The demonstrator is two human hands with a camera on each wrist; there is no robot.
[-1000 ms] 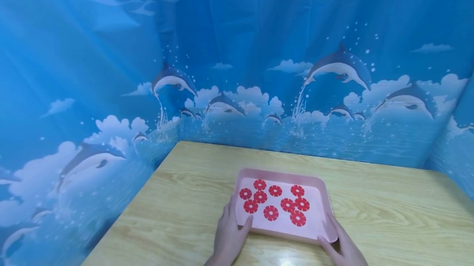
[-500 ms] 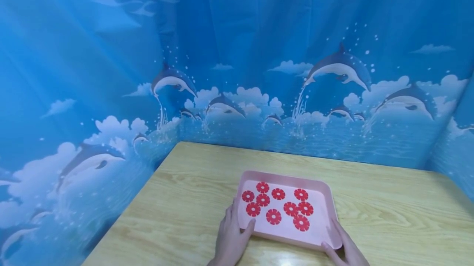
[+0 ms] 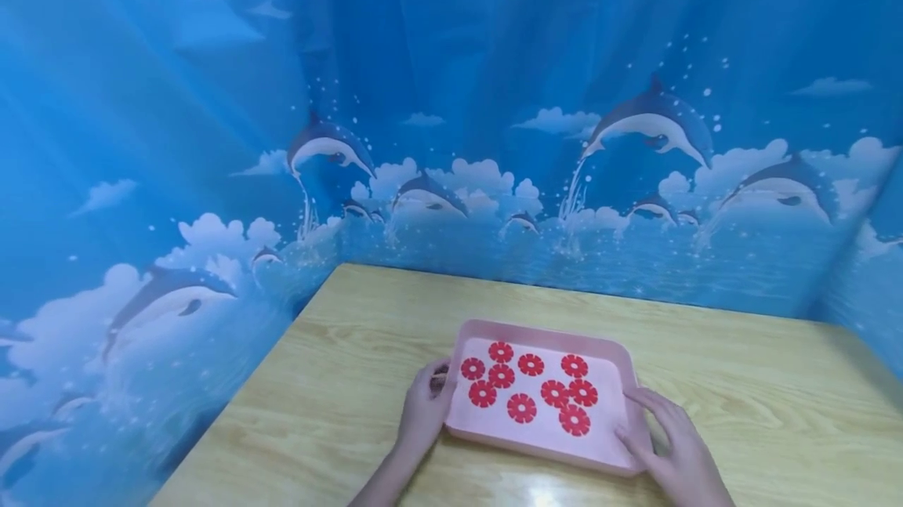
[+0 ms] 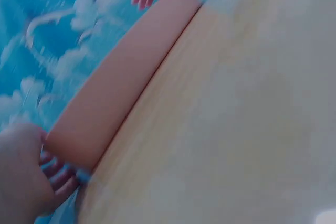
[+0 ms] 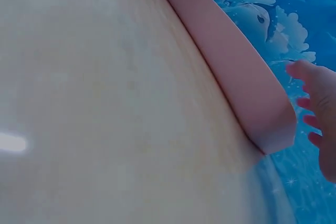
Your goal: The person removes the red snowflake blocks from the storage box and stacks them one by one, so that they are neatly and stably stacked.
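A pink rectangular tray (image 3: 543, 452) rests on the wooden table, holding several red notched discs (image 3: 521, 407) with round center holes. Some discs overlap one another. At the tray's left side is my left hand (image 3: 423, 409), its fingers loosely bent beside the wall; in the left wrist view the thumb of this hand (image 4: 23, 169) is right at the tray's end. My right hand (image 3: 673, 440) is at the opposite end, fingers spread, with thumb and index finger overlapping the rim in the head view. The right wrist view shows that hand (image 5: 323, 108) apart from the tray wall (image 5: 236, 72).
The wood-patterned table (image 3: 367, 334) extends left, right and behind the tray. A blue curtain (image 3: 451, 99) printed with dolphins and clouds hangs behind the table and along its sides.
The tray first slid slightly toward the right and front. Since then, my left thumb has come off the front rim and that hand has shifted to the left side; my right hand's fingers have loosened.
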